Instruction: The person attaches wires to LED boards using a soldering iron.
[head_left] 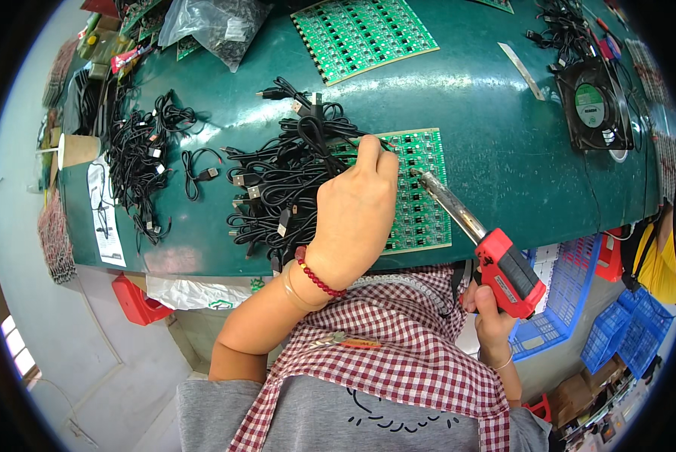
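My left hand [357, 207] is closed in a pinch over a green circuit board panel [434, 218] at the table's near edge. A thin black cable shows at its fingertips, though the fingers hide most of the grip. My right hand [495, 320] is wrapped round the handle of a red and black soldering gun [510, 273]. The gun's metal barrel slants up to the left, with its tip over the panel, just right of my left fingers. Bundled black USB cables [278, 215] are heaped beside my left hand and overlap the panel's left side.
Another circuit board panel [364, 34] lies at the back, near a clear plastic bag [214, 30]. More black cables [138, 151] and a paper cup [78, 151] are at left. A black fan [594, 105] stands at right. Blue crates [560, 301] sit below the table.
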{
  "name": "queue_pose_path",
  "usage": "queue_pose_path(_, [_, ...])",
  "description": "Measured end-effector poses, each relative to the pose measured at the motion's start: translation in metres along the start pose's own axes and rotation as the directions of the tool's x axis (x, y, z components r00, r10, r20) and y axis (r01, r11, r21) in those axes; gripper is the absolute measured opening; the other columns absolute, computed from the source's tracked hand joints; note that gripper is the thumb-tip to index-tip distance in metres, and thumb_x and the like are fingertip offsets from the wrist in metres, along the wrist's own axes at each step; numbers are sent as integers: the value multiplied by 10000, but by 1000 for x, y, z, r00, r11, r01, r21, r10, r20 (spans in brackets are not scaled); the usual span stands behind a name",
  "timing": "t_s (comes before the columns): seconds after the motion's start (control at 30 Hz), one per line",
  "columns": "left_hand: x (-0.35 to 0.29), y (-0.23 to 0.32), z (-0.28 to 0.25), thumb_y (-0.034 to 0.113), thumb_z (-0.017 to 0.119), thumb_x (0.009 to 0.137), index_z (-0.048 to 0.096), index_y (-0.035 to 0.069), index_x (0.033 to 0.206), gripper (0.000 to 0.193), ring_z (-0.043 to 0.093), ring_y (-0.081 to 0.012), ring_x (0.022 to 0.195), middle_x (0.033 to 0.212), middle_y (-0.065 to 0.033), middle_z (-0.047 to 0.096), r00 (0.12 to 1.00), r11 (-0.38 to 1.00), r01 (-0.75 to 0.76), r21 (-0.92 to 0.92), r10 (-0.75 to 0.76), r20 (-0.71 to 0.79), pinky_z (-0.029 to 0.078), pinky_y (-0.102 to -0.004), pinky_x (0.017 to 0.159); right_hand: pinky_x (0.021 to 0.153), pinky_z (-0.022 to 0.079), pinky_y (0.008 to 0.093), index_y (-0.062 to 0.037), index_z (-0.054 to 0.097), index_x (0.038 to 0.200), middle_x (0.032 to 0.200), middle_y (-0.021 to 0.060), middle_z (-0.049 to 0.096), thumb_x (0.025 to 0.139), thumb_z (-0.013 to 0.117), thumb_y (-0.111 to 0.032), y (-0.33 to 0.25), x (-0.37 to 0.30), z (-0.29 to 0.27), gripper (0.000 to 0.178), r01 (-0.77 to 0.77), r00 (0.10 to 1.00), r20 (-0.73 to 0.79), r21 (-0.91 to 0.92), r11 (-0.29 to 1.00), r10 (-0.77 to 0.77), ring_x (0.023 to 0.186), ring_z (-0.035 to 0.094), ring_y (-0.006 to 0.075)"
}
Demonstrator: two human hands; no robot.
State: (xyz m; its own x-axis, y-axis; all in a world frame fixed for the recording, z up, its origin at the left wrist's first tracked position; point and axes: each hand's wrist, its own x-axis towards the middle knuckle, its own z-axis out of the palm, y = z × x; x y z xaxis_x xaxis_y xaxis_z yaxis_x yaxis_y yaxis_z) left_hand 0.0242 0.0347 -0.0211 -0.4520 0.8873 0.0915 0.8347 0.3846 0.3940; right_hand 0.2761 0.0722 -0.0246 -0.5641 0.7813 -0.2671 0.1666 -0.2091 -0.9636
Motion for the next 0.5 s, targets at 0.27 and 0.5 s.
queue_pose_path(0.27, [1,1,-4,76,639,809,560,41,826,88,604,-276,587,899,-73,519,1000,1000,15,25,-15,17,496,-371,507,561,401,253,4,578,921,735,11,545,877,623,-84,0,-2,-1,109,5,1000,1,54,999,-5,638,491,88])
queue_pose_path(0.5, [2,-6,1,86,662,786,582,65,774,83,595,-257,581,877,-44,534,999,990,-24,-138,18,-44,492,-366,511,567,404,249,5,582,930,760,15,553,874,631,-87,2,-7,-2,119,-49,999,-10,55,997,50,660,498,90])
